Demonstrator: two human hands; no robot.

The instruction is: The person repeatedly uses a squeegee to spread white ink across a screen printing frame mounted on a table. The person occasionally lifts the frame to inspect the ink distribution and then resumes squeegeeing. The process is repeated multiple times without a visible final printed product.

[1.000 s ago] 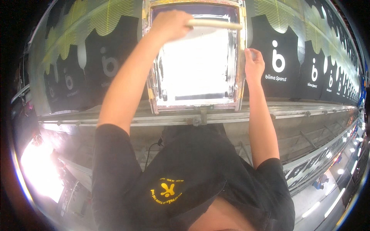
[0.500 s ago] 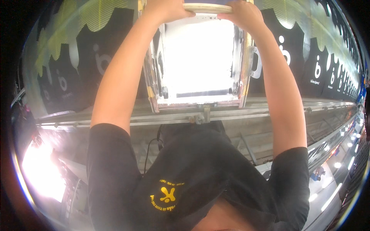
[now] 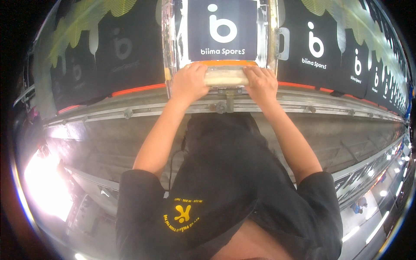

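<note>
Gripping a cream-coloured, bar-shaped squeegee [image 3: 226,77] in the head view, my left hand [image 3: 190,82] and right hand [image 3: 262,83] are closed around its two ends. It sits at the near end of a rectangular, ink-smeared screen frame [image 3: 273,41], with an orange strip [image 3: 226,63] showing just beyond it. Farther up inside the frame appears dark, white-printed fabric [image 3: 196,28]. A pale, loop-shaped handle [image 3: 286,45] juts from the frame's right side, near a similarly printed black fabric panel [image 3: 299,76].
</note>
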